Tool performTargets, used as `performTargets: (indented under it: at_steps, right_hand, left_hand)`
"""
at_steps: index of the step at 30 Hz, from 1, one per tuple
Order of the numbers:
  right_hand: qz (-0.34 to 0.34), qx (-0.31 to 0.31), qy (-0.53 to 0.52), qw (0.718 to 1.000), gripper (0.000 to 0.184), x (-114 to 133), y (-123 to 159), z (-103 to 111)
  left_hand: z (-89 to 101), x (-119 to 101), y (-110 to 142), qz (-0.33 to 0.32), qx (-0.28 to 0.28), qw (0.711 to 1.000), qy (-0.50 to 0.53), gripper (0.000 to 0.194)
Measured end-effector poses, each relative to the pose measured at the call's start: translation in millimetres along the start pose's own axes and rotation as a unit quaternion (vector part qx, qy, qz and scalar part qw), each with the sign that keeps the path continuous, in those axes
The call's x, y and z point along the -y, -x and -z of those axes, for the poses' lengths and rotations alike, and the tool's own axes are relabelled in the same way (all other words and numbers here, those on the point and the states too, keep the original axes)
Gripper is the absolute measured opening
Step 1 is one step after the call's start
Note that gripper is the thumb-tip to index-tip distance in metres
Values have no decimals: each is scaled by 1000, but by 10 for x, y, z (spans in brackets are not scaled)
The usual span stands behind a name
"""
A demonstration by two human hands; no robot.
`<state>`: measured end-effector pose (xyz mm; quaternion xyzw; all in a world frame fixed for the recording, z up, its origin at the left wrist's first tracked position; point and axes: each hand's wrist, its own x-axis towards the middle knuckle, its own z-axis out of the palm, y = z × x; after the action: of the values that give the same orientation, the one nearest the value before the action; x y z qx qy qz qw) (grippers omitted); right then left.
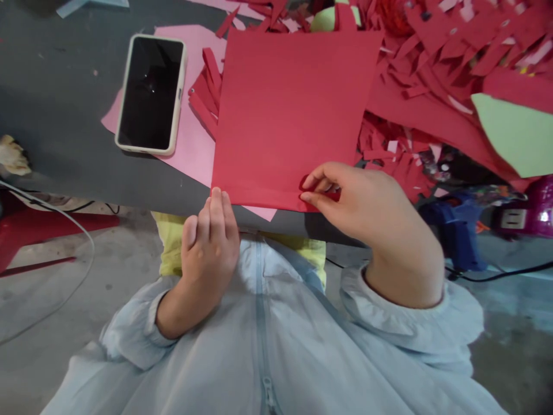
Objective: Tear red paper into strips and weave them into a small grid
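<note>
A red sheet (pixel 294 115), smooth like craft foam or thick paper, lies flat at the table's near edge. My left hand (pixel 211 230) rests its straight, side-by-side fingers on the sheet's lower left corner. At the lower right, my right hand (pixel 349 196) pinches the near edge between thumb and forefinger. A small red curl shows at those fingertips; whether it is part of the sheet or a separate strip, I cannot tell. Under the sheet, a pink sheet (pixel 194 155) sticks out on the left and below.
A phone (pixel 151 95) lies on the pink sheet. Red offcuts (pixel 432 57) pile up at the back and right, with a pale green piece (pixel 518 132) among them. A blue glue gun (pixel 458 230) and its cord are at the right edge. A white cable (pixel 86 253) hangs at left.
</note>
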<state>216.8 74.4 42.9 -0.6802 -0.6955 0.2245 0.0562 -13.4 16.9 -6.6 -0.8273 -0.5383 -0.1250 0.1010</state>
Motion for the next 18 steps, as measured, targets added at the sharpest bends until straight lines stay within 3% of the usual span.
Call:
performTargets:
  at_steps: [13, 18]
  right_hand:
    - [8, 14, -3, 1000, 7, -28, -11, -7]
    - [32, 6, 0, 999, 7, -38, -5, -18]
  left_hand:
    - [91, -63, -3, -20, 54, 996, -64, 72]
    - [137, -142, -39, -1, 78, 997, -24, 76]
